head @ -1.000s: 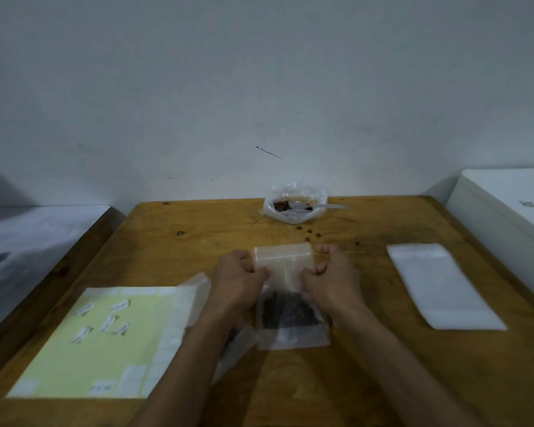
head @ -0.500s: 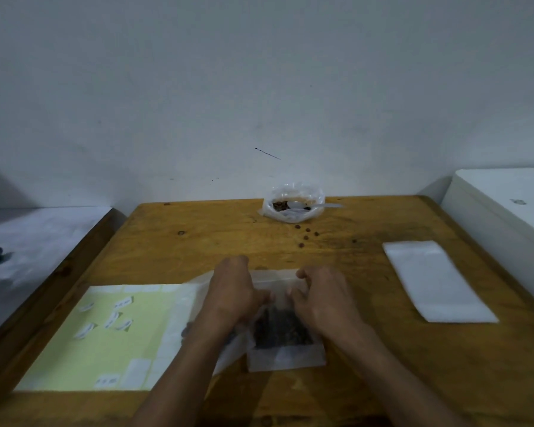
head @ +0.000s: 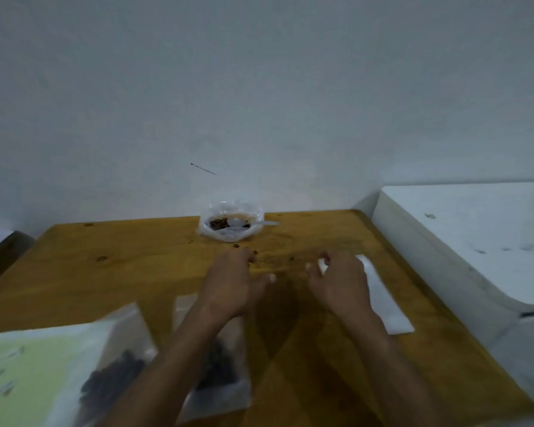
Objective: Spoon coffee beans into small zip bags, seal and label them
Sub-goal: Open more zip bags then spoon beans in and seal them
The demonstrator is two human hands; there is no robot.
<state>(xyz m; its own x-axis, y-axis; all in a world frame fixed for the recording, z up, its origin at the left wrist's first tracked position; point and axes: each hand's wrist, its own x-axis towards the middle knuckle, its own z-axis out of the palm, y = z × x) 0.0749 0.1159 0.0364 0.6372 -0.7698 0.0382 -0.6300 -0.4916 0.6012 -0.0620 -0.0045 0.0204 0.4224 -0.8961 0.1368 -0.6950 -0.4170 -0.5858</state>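
While the filled bag (head: 219, 362) lies on the worktop (head: 136, 266) beneath the left forearm, both the left hand (head: 232, 282) and right hand (head: 339, 278) hover relaxed, holding nothing.

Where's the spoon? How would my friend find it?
Look at the far edge of the wooden table, by the wall. A crinkly clear bag of beans sits open there. The white spoon lies in it, handle poking out to the right; it is the only utensil on the table.
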